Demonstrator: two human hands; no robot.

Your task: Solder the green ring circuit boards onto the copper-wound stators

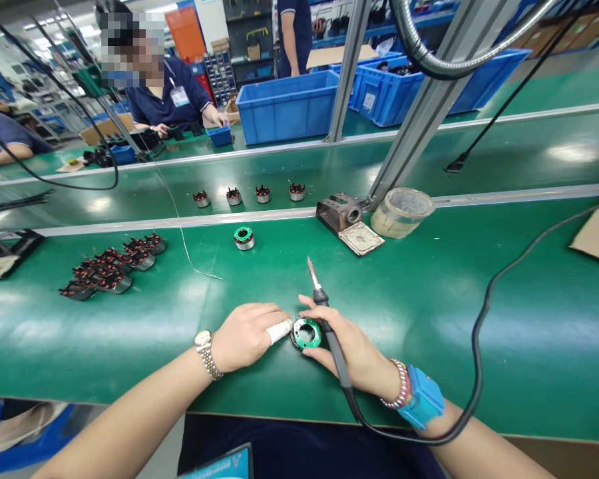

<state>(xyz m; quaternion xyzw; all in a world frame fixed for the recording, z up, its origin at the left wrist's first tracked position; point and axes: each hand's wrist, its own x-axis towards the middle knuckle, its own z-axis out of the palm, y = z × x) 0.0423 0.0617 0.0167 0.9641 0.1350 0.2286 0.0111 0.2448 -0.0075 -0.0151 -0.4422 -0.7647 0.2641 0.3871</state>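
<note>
A motor stator with a ring-shaped green circuit board point(316, 340) lies on the green bench between my hands. My left hand point(247, 336) is closed, one finger wrapped in white tape, its fingertips at the stator's left edge; the thumb is hidden. In my right hand point(352, 339) is a soldering iron point(333, 342), its tip pointing up and away from the stator. The thumb and fingers of that same hand also grip the stator's rim. Farther back stands another stator with a green board point(244, 238). A solder wire point(186, 249) hangs down to the bench on the left.
Several wound stators point(107, 266) are clustered at left, and several more point(263, 193) stand in a row beyond the metal rail. An iron stand point(343, 211) with a sponge pad point(361, 238) sits beside a tape-wrapped tub point(400, 216). The iron's cable point(479, 332) loops at right. A co-worker point(167, 93) sits opposite.
</note>
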